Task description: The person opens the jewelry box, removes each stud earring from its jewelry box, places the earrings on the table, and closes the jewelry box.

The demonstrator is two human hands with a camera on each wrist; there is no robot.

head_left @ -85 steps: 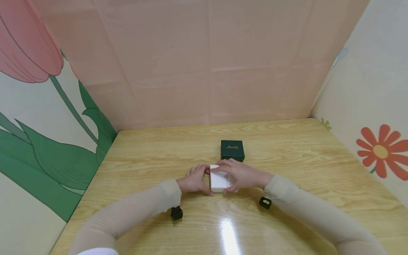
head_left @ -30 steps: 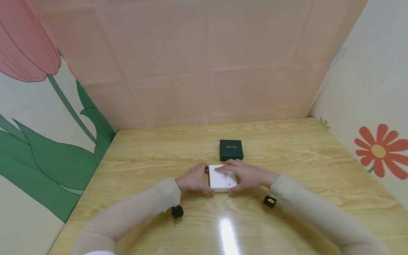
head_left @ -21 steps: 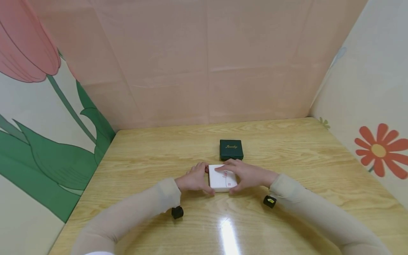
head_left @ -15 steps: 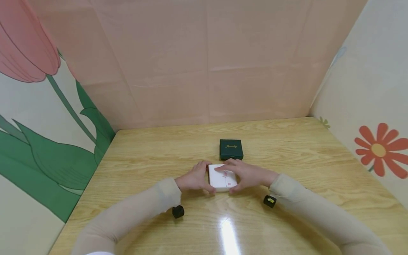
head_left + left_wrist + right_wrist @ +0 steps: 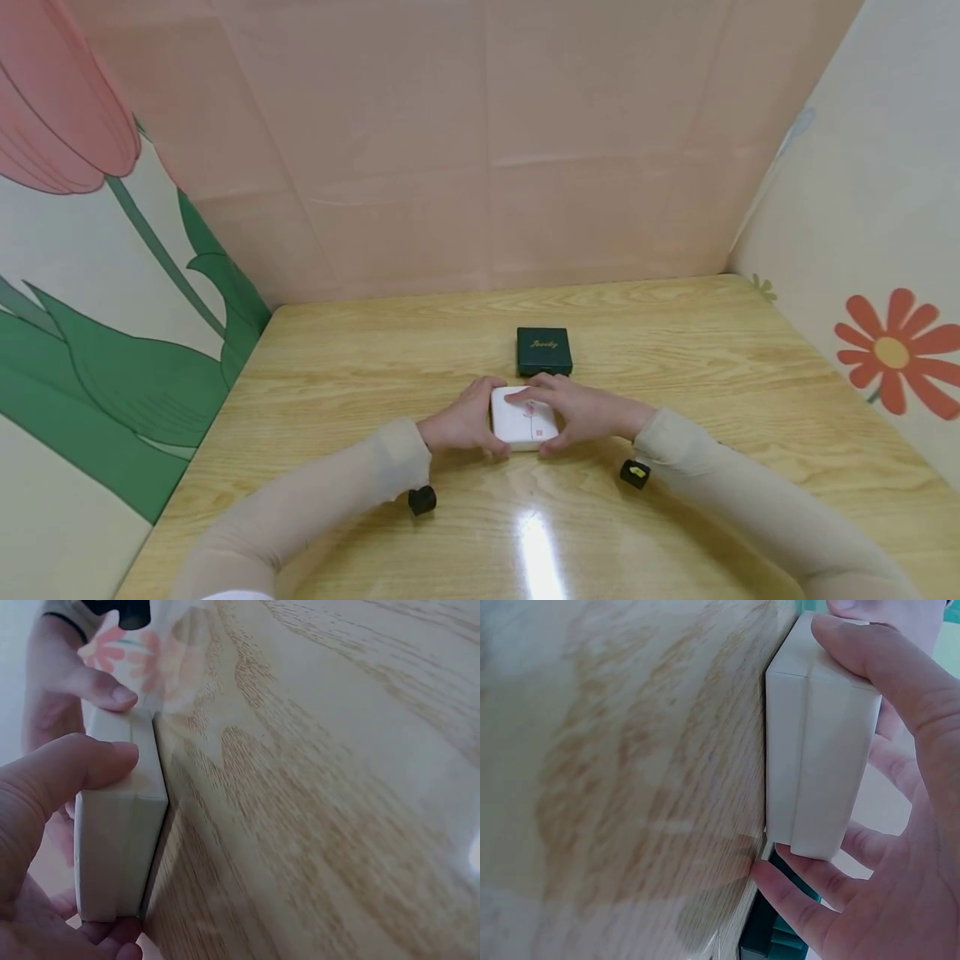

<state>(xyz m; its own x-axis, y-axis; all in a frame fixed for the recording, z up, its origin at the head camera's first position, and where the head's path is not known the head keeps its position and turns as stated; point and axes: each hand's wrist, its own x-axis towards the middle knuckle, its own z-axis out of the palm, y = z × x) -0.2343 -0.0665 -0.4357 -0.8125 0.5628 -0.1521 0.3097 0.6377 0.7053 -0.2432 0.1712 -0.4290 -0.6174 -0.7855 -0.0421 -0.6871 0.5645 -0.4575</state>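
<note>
A small white box [image 5: 522,419] with a pink flower print on its lid lies flat on the table between both hands. My left hand [image 5: 467,419] grips its left end, the thumb on the near side and the fingers round the far side. At the right end, my right hand [image 5: 587,410] holds it the same way, one finger reaching over the lid. A seam between lid and base runs along the side of the white box [image 5: 821,750] in the right wrist view. The underside is hidden.
Just behind the white box sits a dark green box [image 5: 543,350] with gold lettering, close to the right hand's fingers. A wood-grain table [image 5: 360,358] lies underneath. Black wrist cameras [image 5: 422,500] hang below the sleeves.
My right hand has shifted slightly right, uncovering more of the flower print. My left hand's fingers have moved right along the box's far edge. The green box stays put.
</note>
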